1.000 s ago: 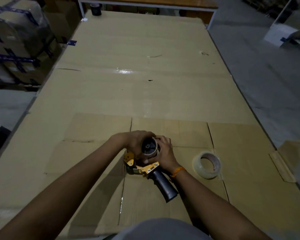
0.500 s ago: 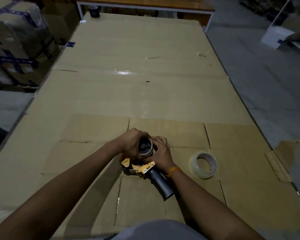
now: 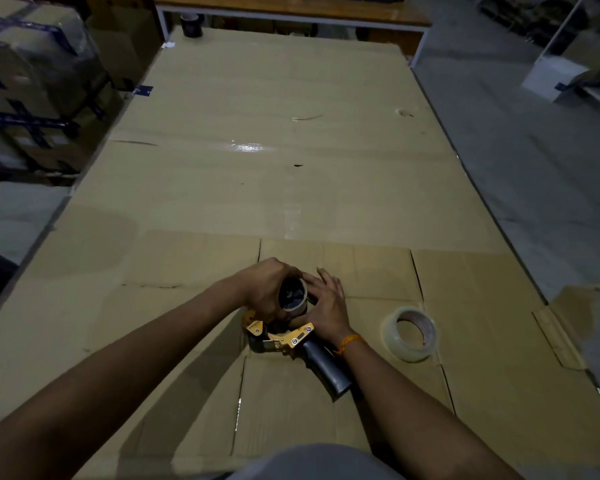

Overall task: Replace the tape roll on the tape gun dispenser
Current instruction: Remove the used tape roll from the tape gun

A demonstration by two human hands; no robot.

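Observation:
A tape gun (image 3: 293,339) with a yellow metal frame and a dark handle lies on the cardboard-covered table (image 3: 274,188), handle pointing toward me. On its hub sits a nearly used-up tape core (image 3: 292,295), its dark opening facing up. My left hand (image 3: 265,289) wraps around the core's left side. My right hand (image 3: 326,304) presses against the core's right side with its fingers spread, the wrist wearing an orange band. A fresh roll of clear tape (image 3: 410,332) lies flat on the cardboard to the right of the gun, untouched.
Stacked wrapped boxes (image 3: 25,81) stand left of the table. A dark roll (image 3: 192,25) sits at the table's far left corner, with a wooden bench (image 3: 291,8) behind. The grey floor (image 3: 534,168) runs along the right edge, white shelving (image 3: 568,71) beyond.
Both hands stay on the core at the gun. My right fingers have loosened and spread out along the core's side. The view has shifted slightly.

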